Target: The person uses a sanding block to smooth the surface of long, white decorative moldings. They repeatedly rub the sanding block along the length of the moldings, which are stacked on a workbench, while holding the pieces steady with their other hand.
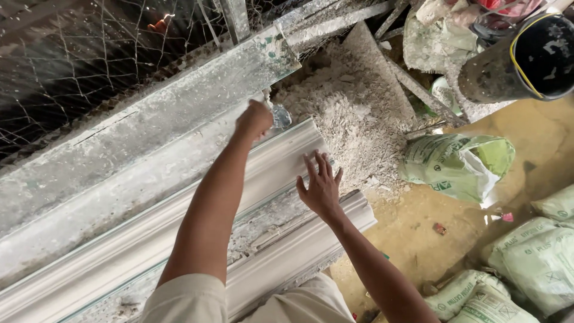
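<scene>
Steadying the white plaster cornice moulding (179, 209) on the dusty workbench (107, 161), I press my right hand (321, 186) flat on its end, fingers spread. My left hand (255, 119) is closed around a small scraper (280, 115) at the far edge of that same end, just beside the heap of plaster rubble (353, 113). A second moulding (299, 245) lies nearer me. I judge this to be trimming the end of the cast; the next stroke calls for light, even pressure, since the thin edge could chip.
</scene>
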